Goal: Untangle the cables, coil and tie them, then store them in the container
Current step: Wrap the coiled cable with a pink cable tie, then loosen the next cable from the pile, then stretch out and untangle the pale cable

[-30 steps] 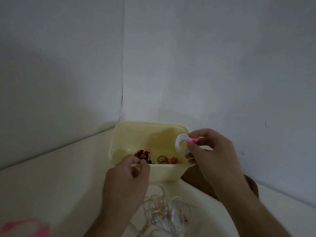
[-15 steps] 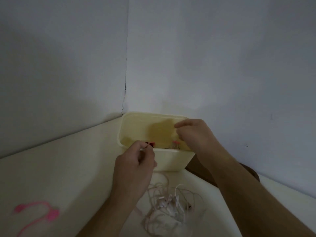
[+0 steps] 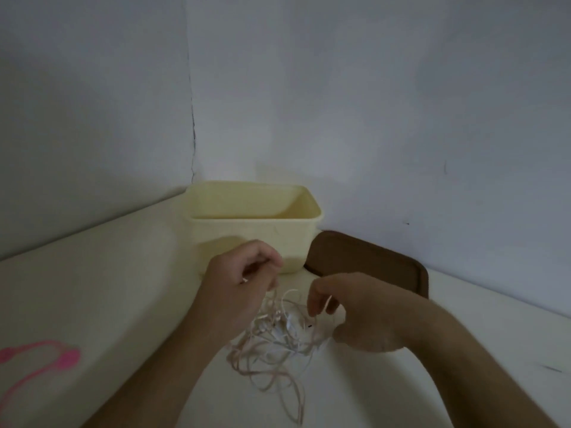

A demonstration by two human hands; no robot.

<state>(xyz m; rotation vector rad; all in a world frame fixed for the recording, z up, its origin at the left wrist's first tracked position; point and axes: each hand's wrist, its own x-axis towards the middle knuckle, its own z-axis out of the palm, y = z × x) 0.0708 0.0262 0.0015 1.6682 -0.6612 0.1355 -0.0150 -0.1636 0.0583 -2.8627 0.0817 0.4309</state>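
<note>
I see both forearms reaching in from the bottom edge, my left hand (image 3: 244,282) raised with fingers curled and pinching a thin strand, my right hand (image 3: 355,313) lower, palm down, fingertips (image 3: 313,307) bent and nipping another.

A brown lid (image 3: 370,261) lies flat on the pale table (image 3: 108,288), close to the grey wall (image 3: 370,103) behind.

A pale cream tabletop (image 3: 102,291) fills the corner. On it stands a pale yellow rectangular plastic container (image 3: 253,230). Just right of the container lies a flat brown lid (image 3: 370,257); in front of it, a tangle of thin white cables (image 3: 275,344); far to its front left, a pink cable (image 3: 37,362).
</note>
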